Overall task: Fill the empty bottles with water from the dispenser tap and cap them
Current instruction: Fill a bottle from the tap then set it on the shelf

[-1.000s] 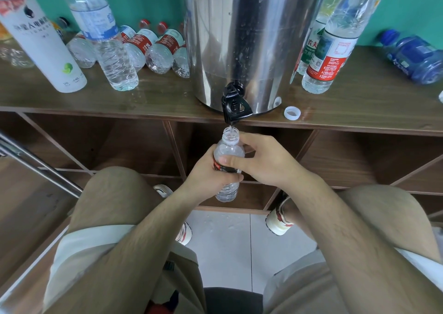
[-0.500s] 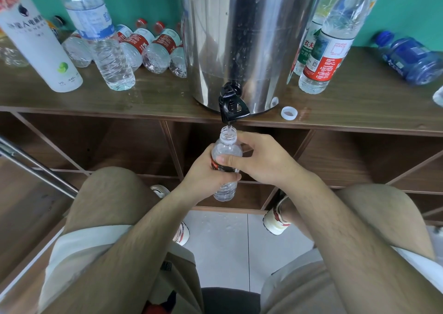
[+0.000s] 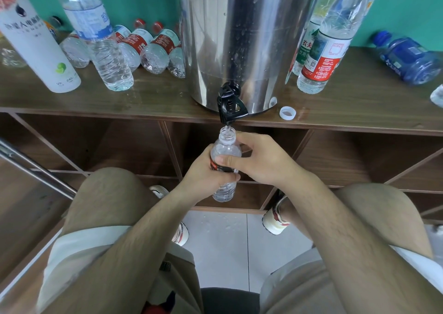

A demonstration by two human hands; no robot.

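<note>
The person sits facing a wooden shelf unit (image 3: 143, 98), knees spread, and holds a small clear water bottle (image 3: 226, 149) upright between them. Its open mouth is directly under the black tap (image 3: 230, 106) of a stainless steel dispenser (image 3: 239, 38) that stands on the shelf top. A thin stream of water shows between the spout and the bottle's mouth. The bottle itself is below the shelf edge, in front of the open compartments, and touches neither.

Both hands are wrapped round it. The left hand (image 3: 203, 172) grips the middle from the left, fingers curled over the red and black label. The right hand (image 3: 263, 160) clasps the upper part from the right, its thumb lying across the shoulder and a finger up beside the neck. How full the bottle is I cannot tell, as the hands cover most of it.

A white cap (image 3: 287, 113) lies open side up on the shelf top, just right of the dispenser's base. Left of the dispenser, several red-labelled bottles (image 3: 143, 47) lie on their sides, with a tall blue-labelled bottle (image 3: 100, 42) and a white bottle (image 3: 36, 42) standing in front of them. To the right stands a large bottle with a red and green label (image 3: 328, 45), and farther right a blue bottle (image 3: 407, 59) lies on its side. Water drops speckle the floor tiles (image 3: 215, 241).
</note>
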